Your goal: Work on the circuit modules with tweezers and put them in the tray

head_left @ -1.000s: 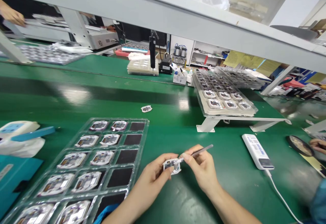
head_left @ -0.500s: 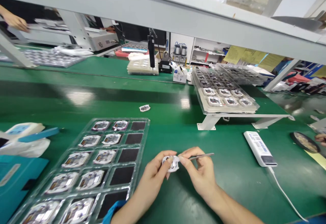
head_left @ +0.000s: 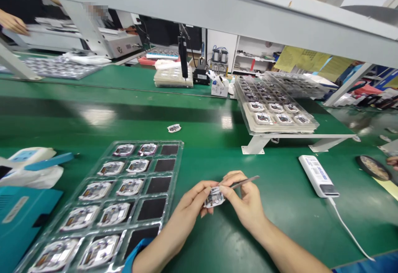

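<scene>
My left hand [head_left: 189, 211] pinches a small white part with a circuit board [head_left: 214, 198] just above the green table. My right hand [head_left: 244, 200] grips metal tweezers [head_left: 244, 182], and their tips meet the part. Both hands touch at the part. To the left lies a clear plastic tray [head_left: 174, 169] with several of the same parts in its left two columns and dark empty pockets in the right one.
A loose part [head_left: 174, 128] lies on the green belt [head_left: 93, 117]. A raised stack of filled trays [head_left: 275, 115] stands at right, with a white power bank [head_left: 319, 175] and cable near it. A teal box [head_left: 18, 215] sits at left. Other people's hands show at far left [head_left: 12, 22] and right [head_left: 392, 162].
The part has tilted in my fingers and both hands have shifted slightly, staying together over the table. The view has drifted a little.
</scene>
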A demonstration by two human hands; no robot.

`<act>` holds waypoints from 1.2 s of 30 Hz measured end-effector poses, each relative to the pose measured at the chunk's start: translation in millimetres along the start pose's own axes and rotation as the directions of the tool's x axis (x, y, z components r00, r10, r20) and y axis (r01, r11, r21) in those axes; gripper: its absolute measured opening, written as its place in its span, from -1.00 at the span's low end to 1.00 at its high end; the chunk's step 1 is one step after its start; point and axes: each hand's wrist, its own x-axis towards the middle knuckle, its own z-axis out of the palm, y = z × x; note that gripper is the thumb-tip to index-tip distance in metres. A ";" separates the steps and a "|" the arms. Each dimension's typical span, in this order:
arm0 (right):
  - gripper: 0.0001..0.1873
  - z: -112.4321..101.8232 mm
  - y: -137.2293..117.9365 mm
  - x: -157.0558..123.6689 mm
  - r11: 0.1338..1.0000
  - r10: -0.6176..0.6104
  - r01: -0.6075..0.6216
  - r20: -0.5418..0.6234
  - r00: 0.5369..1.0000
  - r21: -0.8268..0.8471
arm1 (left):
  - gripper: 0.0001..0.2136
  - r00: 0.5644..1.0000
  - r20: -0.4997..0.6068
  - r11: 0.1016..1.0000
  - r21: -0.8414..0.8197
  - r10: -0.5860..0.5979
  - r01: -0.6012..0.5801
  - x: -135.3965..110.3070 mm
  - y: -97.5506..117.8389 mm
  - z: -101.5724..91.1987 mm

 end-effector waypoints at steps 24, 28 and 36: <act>-0.79 -0.8 4.5 4.2 0.978 0.183 -0.176 -0.055 0.982 0.112 | -0.71 0.988 0.065 0.965 0.213 0.140 -0.151 -0.4 -1.3 -2.7; -0.78 -0.6 6.0 4.3 0.971 0.202 -0.191 -0.066 0.977 0.147 | -0.72 0.986 0.079 0.962 0.222 0.144 -0.158 -1.8 1.8 -3.1; -0.77 -2.2 5.1 5.0 0.970 0.190 -0.182 -0.038 0.981 0.163 | -0.74 0.986 0.092 0.972 0.178 0.142 -0.157 -3.1 3.8 -2.8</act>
